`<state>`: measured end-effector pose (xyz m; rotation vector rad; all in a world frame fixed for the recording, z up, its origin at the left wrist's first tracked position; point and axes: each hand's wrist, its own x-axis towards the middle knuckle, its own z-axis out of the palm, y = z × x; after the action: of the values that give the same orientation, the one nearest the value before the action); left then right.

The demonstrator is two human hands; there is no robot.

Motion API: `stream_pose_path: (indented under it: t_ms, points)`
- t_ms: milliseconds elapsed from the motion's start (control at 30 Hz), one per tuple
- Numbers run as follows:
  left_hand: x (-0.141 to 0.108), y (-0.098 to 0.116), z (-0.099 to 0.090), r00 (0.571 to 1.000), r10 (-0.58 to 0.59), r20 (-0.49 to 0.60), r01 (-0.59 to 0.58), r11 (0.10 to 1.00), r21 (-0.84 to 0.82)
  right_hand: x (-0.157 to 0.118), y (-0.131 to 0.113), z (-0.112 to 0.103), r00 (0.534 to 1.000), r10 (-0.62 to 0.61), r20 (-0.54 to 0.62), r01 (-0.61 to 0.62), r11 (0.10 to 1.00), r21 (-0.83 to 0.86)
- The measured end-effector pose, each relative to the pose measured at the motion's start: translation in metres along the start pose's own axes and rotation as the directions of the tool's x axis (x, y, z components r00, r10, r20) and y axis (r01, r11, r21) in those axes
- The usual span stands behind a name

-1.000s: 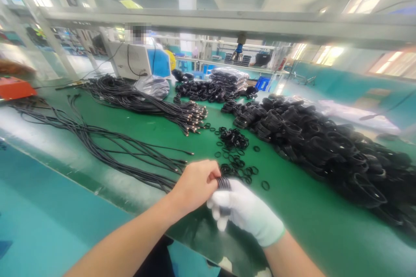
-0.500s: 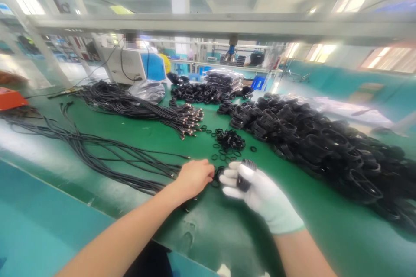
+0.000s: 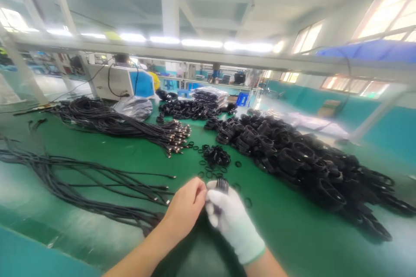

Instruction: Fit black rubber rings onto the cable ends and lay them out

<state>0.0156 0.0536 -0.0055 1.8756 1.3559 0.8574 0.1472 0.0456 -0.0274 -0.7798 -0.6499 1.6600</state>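
My right hand [image 3: 229, 216], in a white glove, is wrapped round a small coiled black cable [image 3: 222, 186], whose ribbed loops show above the fingers. Bare and pinched closed, my left hand [image 3: 186, 205] meets the gloved fingertips; whatever lies between its fingers is hidden. Just beyond both hands, a small heap of black rings [image 3: 217, 156] sits on the green table mat [image 3: 130, 207], with several single rings scattered round it. Long black cables [image 3: 94, 173] with metal ends lie to the left of my left hand.
A large pile of coiled black cables [image 3: 292, 151] spreads along the right. Back left lies a thick bundle of cables [image 3: 130, 125] with metal tips, beside a plastic bag [image 3: 134, 108] and a white-and-blue machine [image 3: 120, 80]. A shelf beam [image 3: 195, 54] crosses above the table.
My hands have come together: the left fingers now touch the gloved right hand, which has closed more round the coiled cable. The camera view has tilted up and turned slightly right.
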Motion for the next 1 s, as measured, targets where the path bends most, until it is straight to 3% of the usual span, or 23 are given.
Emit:
stream_pose_path:
  t_ms: [100,167,267,333,367,433,500,567,667,767,867,1000]
  points:
    - [-0.002,0.005,0.000,1.000,-0.001,-0.017,-0.001,0.998,-0.070,-0.001,-0.003,-0.006,0.976,0.080,0.202,-0.145,0.932,0.333]
    - [-0.006,0.011,-0.004,0.998,-0.021,0.064,0.042,0.935,-0.353,-0.004,-0.009,-0.010,0.915,0.073,0.397,-0.233,0.900,0.370]
    - [-0.015,0.018,-0.012,0.960,0.031,0.280,0.199,0.627,-0.753,-0.011,-0.015,-0.013,0.818,0.012,0.575,-0.205,0.941,0.271]
    - [-0.017,0.019,-0.018,0.909,0.117,0.401,0.293,0.505,-0.812,-0.015,-0.018,-0.013,0.822,-0.023,0.569,-0.108,0.975,0.195]
    - [-0.017,0.017,-0.022,0.876,0.147,0.459,0.323,0.528,-0.785,-0.017,-0.019,-0.012,0.833,-0.020,0.553,-0.075,0.986,0.149]
    - [-0.012,0.012,-0.029,0.835,0.139,0.532,0.294,0.706,-0.644,-0.017,-0.020,-0.011,0.842,0.032,0.538,-0.058,0.998,0.032]
    - [-0.007,0.007,-0.038,0.833,0.087,0.546,0.164,0.904,-0.395,-0.015,-0.021,-0.009,0.844,0.110,0.525,-0.085,0.994,-0.071]
    - [-0.005,0.006,-0.048,0.824,0.062,0.564,0.032,0.987,-0.155,-0.014,-0.021,-0.007,0.847,0.166,0.505,-0.098,0.982,-0.159]
    - [-0.006,0.012,-0.059,0.813,0.045,0.580,-0.092,0.994,0.052,-0.015,-0.022,-0.003,0.918,0.144,0.370,-0.034,0.957,-0.288]
    - [-0.005,0.018,-0.063,0.877,0.023,0.479,-0.098,0.986,0.131,-0.018,-0.028,0.001,0.976,0.087,0.201,0.010,0.897,-0.441]
    - [-0.003,0.017,-0.060,0.921,0.048,0.386,-0.100,0.988,0.115,-0.019,-0.032,0.005,0.966,0.169,0.195,-0.037,0.839,-0.542]
    - [-0.004,0.012,-0.050,0.928,0.096,0.360,-0.130,0.989,0.072,-0.012,-0.019,0.003,0.961,0.245,0.128,-0.108,0.759,-0.642]
